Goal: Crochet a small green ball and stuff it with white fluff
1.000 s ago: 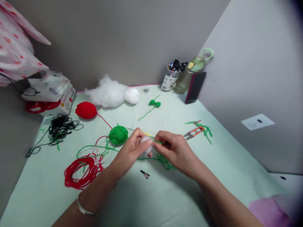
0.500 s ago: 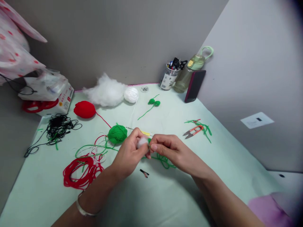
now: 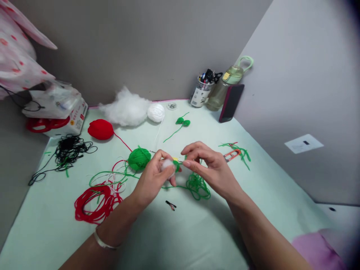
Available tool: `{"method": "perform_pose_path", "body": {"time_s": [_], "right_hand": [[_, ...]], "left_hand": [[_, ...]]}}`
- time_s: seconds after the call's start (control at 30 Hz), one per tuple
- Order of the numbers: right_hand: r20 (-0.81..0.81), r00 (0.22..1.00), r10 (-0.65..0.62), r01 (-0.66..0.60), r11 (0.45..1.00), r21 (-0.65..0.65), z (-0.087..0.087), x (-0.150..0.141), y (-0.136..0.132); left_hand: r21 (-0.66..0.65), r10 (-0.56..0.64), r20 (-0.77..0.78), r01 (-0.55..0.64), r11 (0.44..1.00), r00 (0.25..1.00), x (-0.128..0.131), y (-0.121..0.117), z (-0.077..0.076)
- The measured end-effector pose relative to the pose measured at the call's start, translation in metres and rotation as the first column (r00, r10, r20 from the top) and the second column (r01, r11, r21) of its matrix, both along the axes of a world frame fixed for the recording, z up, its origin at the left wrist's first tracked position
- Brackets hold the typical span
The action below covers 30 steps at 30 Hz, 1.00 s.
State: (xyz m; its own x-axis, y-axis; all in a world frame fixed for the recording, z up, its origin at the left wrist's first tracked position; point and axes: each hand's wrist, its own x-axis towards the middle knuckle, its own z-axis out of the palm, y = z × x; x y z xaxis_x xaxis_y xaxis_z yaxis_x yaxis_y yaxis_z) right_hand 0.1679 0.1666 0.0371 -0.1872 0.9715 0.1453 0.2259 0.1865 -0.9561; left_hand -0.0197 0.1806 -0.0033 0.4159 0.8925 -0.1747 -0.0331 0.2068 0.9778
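Currently, in the head view, the left hand (image 3: 152, 180) pinches a white-and-green piece (image 3: 167, 164) above the desk (image 3: 194, 240); the right hand (image 3: 212, 168) curls beside it, fingers (image 3: 201, 153) partly spread, any hold unclear. Working the green end (image 3: 176, 165) seems the step, needing a steady left pinch next.

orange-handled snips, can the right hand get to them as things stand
Probably yes: the snips lie just beyond the right hand, their orange handle showing beside green scraps, with nothing seen blocking it. That hand would first have to leave the green piece in the left hand.
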Motion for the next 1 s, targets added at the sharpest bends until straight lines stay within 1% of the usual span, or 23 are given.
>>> {"method": "perform_pose_path", "body": {"time_s": [0.03, 0.1, 0.13, 0.17, 0.2, 0.23, 0.27, 0.3, 0.37, 0.43, 0.5, 0.57, 0.63, 0.7, 0.77, 0.9, 1.0], "right_hand": [[-0.11, 0.993, 0.033, -0.037, 0.999, -0.033, 0.0, 0.001, 0.0], [-0.316, 0.943, 0.107, -0.156, 0.979, -0.133, 0.0, -0.001, -0.001], [-0.36, 0.926, 0.112, -0.182, 0.969, -0.168, -0.001, -0.002, -0.002], [-0.341, 0.935, 0.096, -0.168, 0.968, -0.186, -0.001, -0.003, -0.002], [-0.262, 0.963, 0.069, -0.12, 0.976, -0.182, -0.002, -0.004, -0.003], [-0.139, 0.99, 0.04, -0.061, 0.986, -0.153, -0.002, -0.004, -0.003], [0.008, 1.0, 0.024, -0.023, 0.994, -0.111, -0.003, -0.004, -0.004], [0.154, 0.988, 0.026, -0.016, 0.997, -0.07, -0.003, -0.005, -0.004], [0.378, 0.923, 0.071, -0.065, 0.997, -0.029, -0.005, -0.006, -0.004], [0.477, 0.874, 0.09, -0.089, 0.996, -0.024, -0.008, -0.008, -0.004], [0.483, 0.874, 0.06, -0.061, 0.998, -0.015, -0.012, -0.012, -0.004], [0.451, 0.892, 0.021, -0.015, 1.0, -0.017, -0.014, -0.014, -0.004], [0.414, 0.91, -0.01, 0.022, 0.999, -0.025, -0.015, -0.015, -0.004], [0.388, 0.921, -0.033, 0.05, 0.998, -0.035, -0.014, -0.014, -0.004], [0.378, 0.925, -0.036, 0.055, 0.998, -0.041, -0.013, -0.012, -0.004], [0.371, 0.928, -0.02, 0.043, 0.998, -0.053, -0.01, -0.01, -0.004], [0.352, 0.936, -0.007, 0.042, 0.995, -0.093, -0.009, -0.011, -0.005]], "left_hand": [[-0.001, -0.003, 0.008, 0.003, 1.0, 1.0, 0.0, 0.0, 0.001], [0.003, 0.008, 0.012, -0.008, 1.0, 1.0, -0.001, 0.0, 0.003], [0.007, 0.02, 0.009, -0.02, 1.0, 1.0, -0.001, 0.0, 0.003], [0.012, 0.034, 0.003, -0.034, 0.999, 0.999, -0.002, -0.001, 0.003], [0.019, 0.051, -0.003, -0.051, 0.999, 0.999, -0.002, -0.001, 0.003], [0.028, 0.068, -0.01, -0.067, 0.997, 0.998, -0.003, 0.0, 0.002], [0.039, 0.084, -0.016, -0.084, 0.996, 0.996, -0.003, 0.0, 0.002], [0.051, 0.101, -0.022, -0.099, 0.994, 0.995, -0.004, 0.0, 0.001], [0.072, 0.131, -0.029, -0.129, 0.989, 0.991, -0.003, 0.0, -0.001], [0.081, 0.143, -0.03, -0.14, 0.987, 0.989, -0.001, -0.001, -0.004], [0.072, 0.13, -0.026, -0.128, 0.989, 0.991, 0.001, -0.002, -0.005], [0.054, 0.098, -0.024, -0.097, 0.994, 0.995, 0.001, -0.003, -0.002], [0.025, 0.04, 0.003, -0.04, 0.999, 0.999, -0.001, -0.003, 0.003], [-0.005, -0.039, 0.061, 0.039, 0.999, 0.997, -0.005, -0.002, 0.009], [-0.036, -0.083, 0.119, 0.088, 0.995, 0.989, -0.01, 0.0, 0.012], [-0.032, -0.045, 0.149, 0.051, 0.998, 0.988, -0.017, 0.005, 0.009], [-0.015, -0.061, 0.145, 0.064, 0.998, 0.988, -0.018, 0.008, 0.006]]}}
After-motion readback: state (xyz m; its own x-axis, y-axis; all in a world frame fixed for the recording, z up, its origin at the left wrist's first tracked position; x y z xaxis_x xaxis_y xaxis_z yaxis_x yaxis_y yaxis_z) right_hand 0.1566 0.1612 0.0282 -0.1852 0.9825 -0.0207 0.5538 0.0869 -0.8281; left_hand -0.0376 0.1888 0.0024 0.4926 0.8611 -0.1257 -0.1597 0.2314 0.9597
